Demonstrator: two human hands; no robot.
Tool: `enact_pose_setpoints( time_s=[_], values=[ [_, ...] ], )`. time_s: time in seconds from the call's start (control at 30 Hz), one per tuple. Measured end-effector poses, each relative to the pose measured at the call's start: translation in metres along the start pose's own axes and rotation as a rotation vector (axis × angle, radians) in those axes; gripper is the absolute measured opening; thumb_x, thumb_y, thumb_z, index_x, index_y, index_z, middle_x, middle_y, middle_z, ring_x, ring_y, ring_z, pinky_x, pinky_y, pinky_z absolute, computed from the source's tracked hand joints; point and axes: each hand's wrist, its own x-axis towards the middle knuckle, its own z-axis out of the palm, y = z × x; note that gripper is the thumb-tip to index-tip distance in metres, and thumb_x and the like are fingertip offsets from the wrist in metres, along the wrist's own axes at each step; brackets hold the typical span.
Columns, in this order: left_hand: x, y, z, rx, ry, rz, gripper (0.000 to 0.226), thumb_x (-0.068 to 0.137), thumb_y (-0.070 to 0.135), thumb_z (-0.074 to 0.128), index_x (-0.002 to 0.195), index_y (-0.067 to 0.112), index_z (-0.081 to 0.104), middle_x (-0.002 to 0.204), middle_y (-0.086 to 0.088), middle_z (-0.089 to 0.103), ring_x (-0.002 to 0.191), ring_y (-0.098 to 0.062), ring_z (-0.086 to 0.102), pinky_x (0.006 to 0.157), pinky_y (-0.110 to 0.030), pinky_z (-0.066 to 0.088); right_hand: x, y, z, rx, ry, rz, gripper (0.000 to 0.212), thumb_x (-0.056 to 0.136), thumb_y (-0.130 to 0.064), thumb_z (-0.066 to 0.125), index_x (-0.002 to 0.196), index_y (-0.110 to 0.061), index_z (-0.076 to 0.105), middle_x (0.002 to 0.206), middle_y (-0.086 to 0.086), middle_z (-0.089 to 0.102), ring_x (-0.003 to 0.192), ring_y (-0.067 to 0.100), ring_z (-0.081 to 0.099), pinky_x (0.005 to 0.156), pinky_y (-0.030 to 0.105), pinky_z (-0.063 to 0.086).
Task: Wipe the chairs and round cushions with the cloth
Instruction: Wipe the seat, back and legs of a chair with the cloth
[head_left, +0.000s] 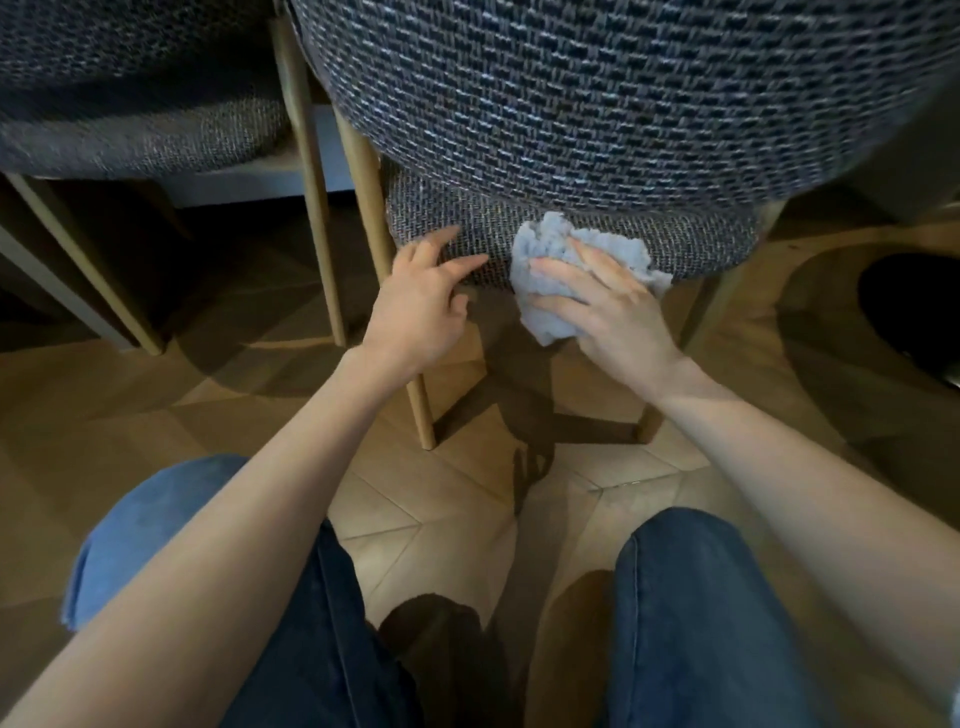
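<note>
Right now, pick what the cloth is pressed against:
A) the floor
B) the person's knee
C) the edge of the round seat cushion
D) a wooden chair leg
C: the right hand holds the light blue cloth against the woven side edge of the round seat cushion, just below the chair back.

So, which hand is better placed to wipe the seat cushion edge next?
Right. The right hand holds the cloth against the seat cushion; the left hand only touches it, with nothing in it.
</note>
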Motion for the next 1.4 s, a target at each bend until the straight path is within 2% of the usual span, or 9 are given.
enact_pose_setpoints(
  time_s=[0.1, 0.3, 0.43, 0.53, 0.77, 0.87, 0.97, 1.17, 1.4],
  values=[
    [0.004, 0.016, 0.013, 0.038, -0.094, 0.100, 0.059, 0.093, 0.011, 0.054, 0.147, 0.025, 0.035, 0.159, -0.006, 0.018, 0.147, -0.032, 0.009, 0.120, -0.047, 0.012, -0.033, 0.035, -0.011, 0.000, -0.018, 0.092, 0.039, 0.083, 0.002, 0.043, 0.098, -0.015, 0.075, 0.131, 0.005, 0.061, 0.123, 0.035, 0.053, 0.103, 0.042, 0.043],
    [0.007, 0.029, 0.027, 0.124, -0.107, 0.103, 0.069, 0.096, 0.014, 0.051, 0.152, 0.031, 0.014, 0.162, -0.002, 0.002, 0.147, -0.033, -0.007, 0.118, -0.047, 0.003, -0.039, 0.037, -0.029, 0.224, 0.090, 0.432, 0.042, 0.072, 0.008, 0.059, 0.103, -0.015, 0.075, 0.129, 0.006, 0.062, 0.118, 0.031, 0.056, 0.103, 0.042, 0.044],
    [0.006, 0.029, 0.033, 0.105, -0.074, 0.127, 0.073, 0.090, 0.008, 0.053, 0.152, 0.024, 0.018, 0.161, -0.005, 0.003, 0.146, -0.037, -0.008, 0.117, -0.050, 0.000, -0.010, 0.009, -0.019, 0.272, 0.111, 0.288, 0.043, 0.077, 0.005, 0.061, 0.112, -0.017, 0.072, 0.134, 0.006, 0.058, 0.114, 0.033, 0.055, 0.093, 0.047, 0.049],
    [0.006, 0.027, 0.035, 0.108, -0.055, 0.134, 0.070, 0.090, 0.007, 0.052, 0.152, 0.020, 0.022, 0.161, -0.005, 0.004, 0.146, -0.037, -0.008, 0.117, -0.050, 0.000, -0.001, 0.001, -0.007, 0.321, 0.008, 0.359, 0.051, 0.075, 0.006, 0.060, 0.115, -0.024, 0.069, 0.139, -0.002, 0.054, 0.127, 0.033, 0.046, 0.089, 0.045, 0.052],
    [0.010, 0.031, 0.042, 0.160, -0.047, 0.131, 0.074, 0.093, 0.014, 0.052, 0.153, 0.030, 0.012, 0.162, -0.001, -0.002, 0.144, -0.041, -0.014, 0.115, -0.054, -0.005, -0.022, 0.034, -0.001, 0.279, 0.084, 0.298, 0.045, 0.077, 0.007, 0.063, 0.109, -0.022, 0.072, 0.131, 0.003, 0.059, 0.121, 0.030, 0.050, 0.085, 0.046, 0.054],
    [0.009, 0.032, 0.044, 0.217, -0.032, 0.138, 0.076, 0.093, 0.017, 0.052, 0.153, 0.034, 0.008, 0.162, 0.000, -0.004, 0.144, -0.043, -0.014, 0.115, -0.055, -0.003, -0.042, 0.050, -0.006, 0.226, 0.112, 0.400, 0.043, 0.078, 0.004, 0.062, 0.112, -0.020, 0.070, 0.133, 0.003, 0.058, 0.122, 0.031, 0.051, 0.098, 0.041, 0.048],
    [0.008, 0.033, 0.046, 0.239, -0.021, 0.145, 0.076, 0.093, 0.017, 0.053, 0.153, 0.034, 0.009, 0.162, -0.001, -0.004, 0.143, -0.045, -0.013, 0.115, -0.058, -0.002, -0.063, 0.067, -0.016, 0.233, 0.104, 0.613, 0.048, 0.077, 0.009, 0.062, 0.117, -0.017, 0.068, 0.137, 0.005, 0.054, 0.127, 0.030, 0.046, 0.113, 0.026, 0.024],
    [0.011, 0.037, 0.050, 0.260, -0.034, 0.181, 0.076, 0.093, 0.024, 0.055, 0.152, 0.039, 0.009, 0.162, 0.002, -0.005, 0.143, -0.043, -0.015, 0.110, -0.066, -0.004, -0.066, 0.079, -0.035, 0.196, 0.194, 0.867, 0.046, 0.079, 0.008, 0.057, 0.119, -0.014, 0.065, 0.136, 0.009, 0.052, 0.122, 0.032, 0.045, 0.105, 0.026, 0.032],
    [0.012, 0.033, 0.050, 0.298, -0.051, 0.208, 0.078, 0.092, 0.029, 0.056, 0.151, 0.040, 0.006, 0.161, 0.003, -0.005, 0.143, -0.044, -0.013, 0.109, -0.068, -0.001, -0.031, 0.087, -0.016, 0.528, 0.277, 1.184, 0.050, 0.094, -0.009, 0.056, 0.140, 0.000, 0.041, 0.150, 0.017, 0.032, 0.140, 0.025, 0.029, 0.104, 0.007, 0.011]
  ],
)
